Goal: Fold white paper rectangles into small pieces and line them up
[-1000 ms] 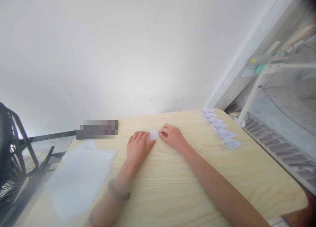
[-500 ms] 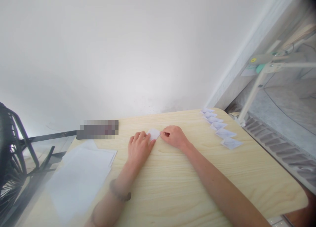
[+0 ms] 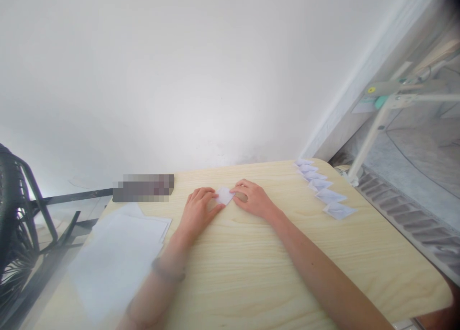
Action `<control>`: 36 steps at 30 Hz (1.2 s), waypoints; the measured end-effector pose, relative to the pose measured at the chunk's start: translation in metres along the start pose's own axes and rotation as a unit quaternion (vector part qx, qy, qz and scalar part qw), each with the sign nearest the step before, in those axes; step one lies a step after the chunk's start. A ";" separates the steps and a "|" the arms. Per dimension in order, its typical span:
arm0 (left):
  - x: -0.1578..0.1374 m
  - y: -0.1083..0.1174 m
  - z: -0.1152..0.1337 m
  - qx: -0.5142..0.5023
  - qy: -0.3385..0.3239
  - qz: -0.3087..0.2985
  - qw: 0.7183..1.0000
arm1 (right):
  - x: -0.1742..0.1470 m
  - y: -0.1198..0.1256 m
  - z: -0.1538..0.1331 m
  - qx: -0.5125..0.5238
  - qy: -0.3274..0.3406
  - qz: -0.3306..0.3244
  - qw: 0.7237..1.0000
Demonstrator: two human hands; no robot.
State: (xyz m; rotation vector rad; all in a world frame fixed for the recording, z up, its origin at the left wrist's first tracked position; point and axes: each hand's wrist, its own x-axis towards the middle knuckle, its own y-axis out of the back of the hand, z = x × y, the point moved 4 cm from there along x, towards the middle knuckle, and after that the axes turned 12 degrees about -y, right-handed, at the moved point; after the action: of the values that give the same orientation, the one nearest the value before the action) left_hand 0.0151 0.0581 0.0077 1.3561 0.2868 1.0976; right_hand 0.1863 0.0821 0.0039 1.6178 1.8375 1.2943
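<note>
A small piece of folded white paper (image 3: 224,196) lies on the wooden table between my two hands. At its left side is my left hand (image 3: 200,209), its thumb and index finger on the paper's edges. My right hand (image 3: 254,199) grips the right corner with curled fingertips, the thumb below the index finger. Part of the paper's edges is hidden under the fingertips. Off to the right, several folded white paper pieces (image 3: 338,209) stand in a slanting row, overlapping toward the far edge.
Loose white sheets (image 3: 115,258) are spread on the left of the light wooden table (image 3: 230,282). A blurred-out dark box (image 3: 143,190) sits at the back left edge. A white wall rises behind; a black chair (image 3: 21,200) is at left, a white metal frame (image 3: 373,133) at right.
My left hand has shifted slightly left, its thumb drawn back, so more of the paper shows. My right hand's fingers have spread a little along the paper's right corner.
</note>
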 end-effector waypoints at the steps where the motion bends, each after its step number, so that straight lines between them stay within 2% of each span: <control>1: 0.001 0.000 -0.002 -0.012 -0.006 0.000 1.000 | 0.000 0.000 0.000 0.005 0.004 -0.002 1.000; 14: 0.003 0.001 0.003 0.006 -0.006 -0.008 1.000 | 0.003 -0.005 0.007 0.034 0.009 -0.029 0.999; 36: 0.004 0.002 0.007 -0.004 0.012 -0.002 1.000 | 0.002 -0.003 0.002 0.039 0.022 -0.027 0.999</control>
State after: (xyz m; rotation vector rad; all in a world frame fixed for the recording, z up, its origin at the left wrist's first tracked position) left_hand 0.0210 0.0560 0.0129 1.3357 0.3028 1.1104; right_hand 0.1855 0.0850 0.0007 1.5797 1.9671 1.2580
